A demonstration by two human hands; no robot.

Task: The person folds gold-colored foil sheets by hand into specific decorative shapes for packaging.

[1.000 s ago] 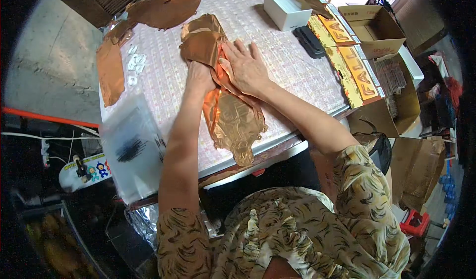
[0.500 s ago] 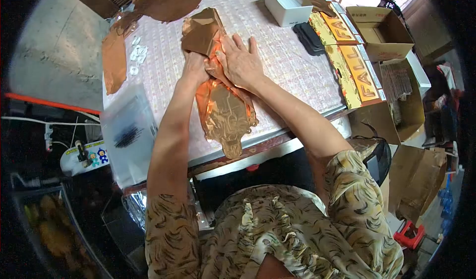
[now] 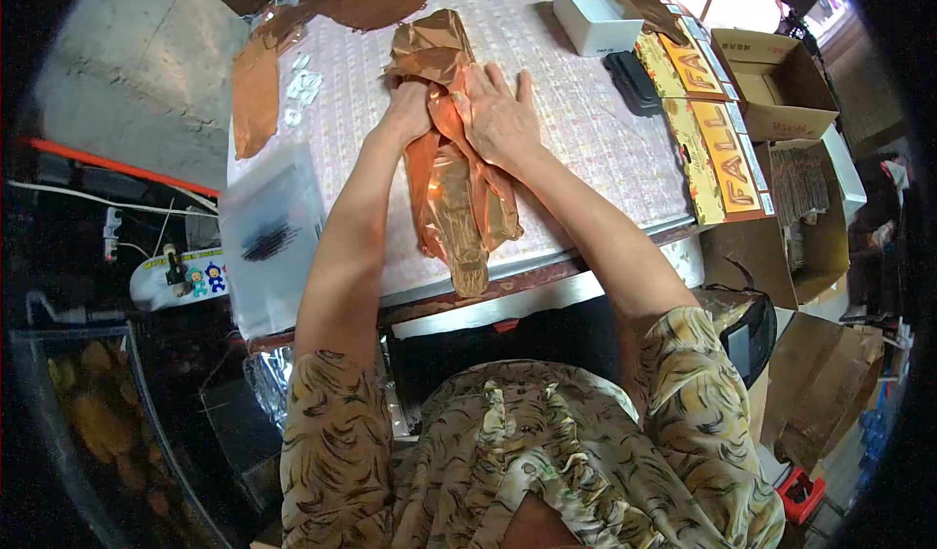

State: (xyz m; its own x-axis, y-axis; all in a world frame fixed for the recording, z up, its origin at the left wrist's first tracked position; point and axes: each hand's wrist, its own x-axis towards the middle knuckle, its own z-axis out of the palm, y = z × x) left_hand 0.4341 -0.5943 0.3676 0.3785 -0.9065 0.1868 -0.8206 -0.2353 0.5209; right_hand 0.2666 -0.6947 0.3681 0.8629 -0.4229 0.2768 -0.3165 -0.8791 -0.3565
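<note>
A flat copper-coloured foil balloon (image 3: 455, 207) lies on the table, its lower end near the front edge and its middle drawn into folds. My left hand (image 3: 405, 110) is curled at the left side of these folds, closed on the foil, with its fingertips hidden under the upper flap. On the right side, my right hand (image 3: 500, 120) rests palm down, pressing the foil's edge. Its fingers are stretched out and apart, partly over the tablecloth.
More copper foil (image 3: 256, 100) and small white pieces (image 3: 304, 88) lie at the left, above a clear plastic bag (image 3: 273, 227). To the right are a white box (image 3: 595, 22), a black case (image 3: 632, 82), FALL packages (image 3: 724, 159) and a cardboard box (image 3: 776, 81).
The foil has been gathered inward, so its lower part is narrower and more folded. Both hands stay at its middle. The whole view has shifted slightly.
</note>
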